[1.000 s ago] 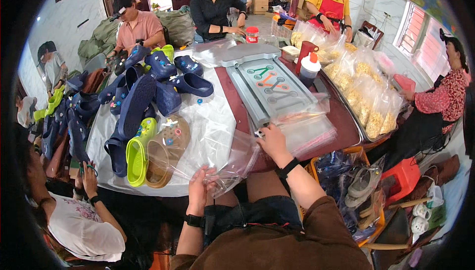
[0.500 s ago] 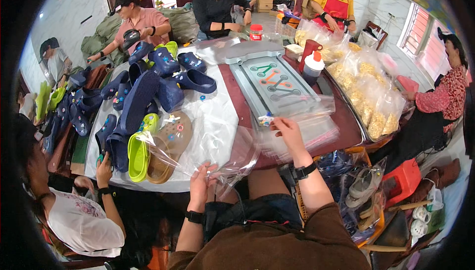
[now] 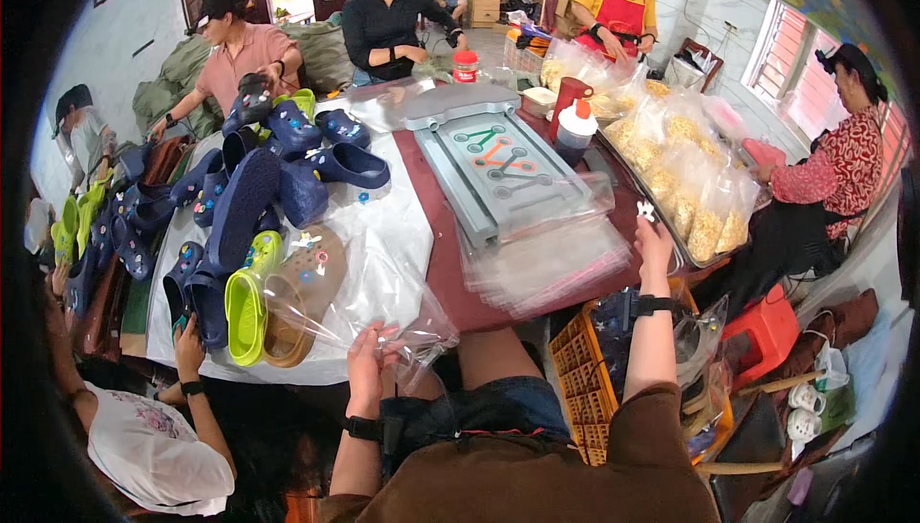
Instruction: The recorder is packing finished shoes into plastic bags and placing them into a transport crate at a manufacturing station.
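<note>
Apparently at a bag-handling step, likely calling for 2 firm pinches. Gripping a crinkled clear plastic bag in the left hand, with fingers closed on its near edge; spread from there across a brown rubber clog, over or around, cannot tell which. Farther off, pinching 1 small white piece between closed fingertips of the right hand, well apart from the bag, right of the flat stack of clear bags on the dark red desk.

- Three o'clock: the right hand pinches a white piece, too small to identify!
- Eight o'clock: a white-shirted person, head lost at the dark edge!
</note>
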Available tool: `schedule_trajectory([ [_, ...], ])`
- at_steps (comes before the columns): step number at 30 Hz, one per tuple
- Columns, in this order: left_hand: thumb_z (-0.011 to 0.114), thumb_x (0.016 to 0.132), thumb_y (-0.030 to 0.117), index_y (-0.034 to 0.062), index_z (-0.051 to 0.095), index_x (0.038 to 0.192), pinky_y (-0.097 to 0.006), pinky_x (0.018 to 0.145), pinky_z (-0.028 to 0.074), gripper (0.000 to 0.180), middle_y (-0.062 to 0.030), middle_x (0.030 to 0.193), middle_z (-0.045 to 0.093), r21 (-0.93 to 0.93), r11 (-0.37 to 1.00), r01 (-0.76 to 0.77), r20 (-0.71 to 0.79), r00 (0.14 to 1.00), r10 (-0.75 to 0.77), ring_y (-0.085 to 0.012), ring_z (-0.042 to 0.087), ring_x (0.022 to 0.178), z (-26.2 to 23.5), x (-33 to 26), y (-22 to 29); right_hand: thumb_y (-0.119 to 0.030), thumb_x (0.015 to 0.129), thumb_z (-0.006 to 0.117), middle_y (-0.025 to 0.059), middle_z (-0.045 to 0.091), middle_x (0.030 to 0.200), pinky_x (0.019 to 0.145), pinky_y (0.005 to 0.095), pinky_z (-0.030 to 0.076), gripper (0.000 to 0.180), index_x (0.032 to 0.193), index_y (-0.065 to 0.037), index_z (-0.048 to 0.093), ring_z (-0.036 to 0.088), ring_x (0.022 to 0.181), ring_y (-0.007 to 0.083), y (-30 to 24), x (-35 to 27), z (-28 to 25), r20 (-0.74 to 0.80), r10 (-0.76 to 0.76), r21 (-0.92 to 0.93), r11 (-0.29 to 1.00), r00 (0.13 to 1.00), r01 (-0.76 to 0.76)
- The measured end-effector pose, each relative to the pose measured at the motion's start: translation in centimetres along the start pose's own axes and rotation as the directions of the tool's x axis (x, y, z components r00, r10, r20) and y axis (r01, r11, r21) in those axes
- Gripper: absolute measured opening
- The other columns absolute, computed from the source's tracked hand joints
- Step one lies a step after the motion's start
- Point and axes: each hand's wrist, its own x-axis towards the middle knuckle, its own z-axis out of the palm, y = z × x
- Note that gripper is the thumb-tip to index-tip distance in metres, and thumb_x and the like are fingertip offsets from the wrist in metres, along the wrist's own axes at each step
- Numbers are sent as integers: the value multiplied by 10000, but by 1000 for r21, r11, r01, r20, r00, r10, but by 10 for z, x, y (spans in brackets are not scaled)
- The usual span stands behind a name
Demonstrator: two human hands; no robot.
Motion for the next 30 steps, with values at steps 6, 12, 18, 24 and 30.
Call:
schedule_trajectory([
  [6,473,1072,267,10,542,1302,-231,611,531,352,-149,1210,687,-6,1000,3,-7,1000,-3,-219,733,890,8,7,-1,-16,845,710,35,661,1071,861,294,503,306,1144,-37,648,604,961,140,71,-55,27,171,-421,-101,892,891,441],
  [12,526,1048,274,19,575,1313,-224,631,528,371,-138,1179,704,15,999,34,-38,999,-33,-209,731,865,-13,7,0,-18,874,683,66,653,1072,696,263,475,289,1155,-58,630,629,873,148,-3,-212,110,525,-478,106,858,704,503],
  [18,580,1005,231,20,639,1250,-222,621,512,329,-106,1003,755,259,946,194,127,964,-232,-125,684,759,-29,8,31,-101,810,756,138,616,1250,896,396,508,447,1234,-76,616,617,1100,315,-42,-272,144,672,-663,269,634,330,725],
  [24,641,935,191,6,648,1253,-214,546,444,369,-65,920,748,506,856,106,53,987,-153,-91,631,635,-25,13,64,-267,767,812,142,500,1458,1041,463,414,828,1487,-121,429,503,1265,354,-23,-285,162,866,-500,282,463,-15,841],
  [30,734,878,219,-5,614,1274,-242,545,485,471,-62,896,733,497,862,-95,133,991,32,-99,624,629,-26,42,44,-367,766,811,153,573,1313,923,455,477,806,1442,-87,474,571,1128,365,18,-283,172,964,-234,55,641,126,765],
])
